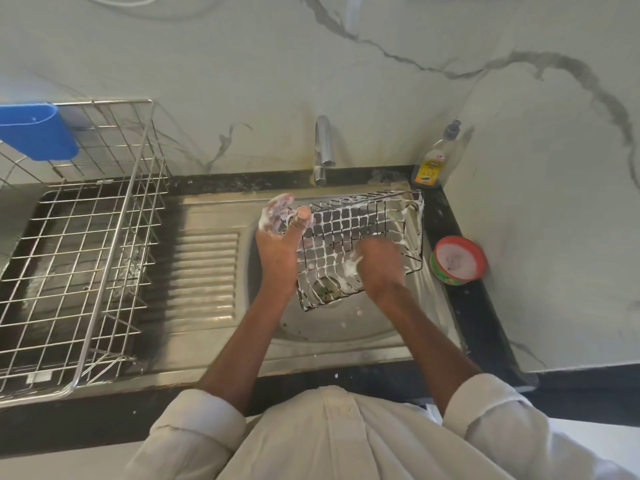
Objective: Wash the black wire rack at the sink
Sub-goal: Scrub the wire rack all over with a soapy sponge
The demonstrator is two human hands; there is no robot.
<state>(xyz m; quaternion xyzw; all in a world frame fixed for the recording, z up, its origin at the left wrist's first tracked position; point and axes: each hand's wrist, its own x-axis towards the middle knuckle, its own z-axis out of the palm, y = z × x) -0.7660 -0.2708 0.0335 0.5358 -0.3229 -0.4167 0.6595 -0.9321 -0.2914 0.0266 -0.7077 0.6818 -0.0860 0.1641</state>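
Note:
The black wire rack sits tilted over the round steel sink, its wires coated with white foam. My left hand, soapy at the fingers, grips the rack's upper left corner. My right hand lies inside the rack near its middle, closed over something foamy that I cannot make out; this hand is blurred. The chrome tap stands behind the sink, and no water stream is visible.
A steel dish drainer with a blue plastic holder fills the left counter. A ribbed drainboard lies between it and the sink. A dish soap bottle and a red-rimmed tub of cleaning paste stand at the right.

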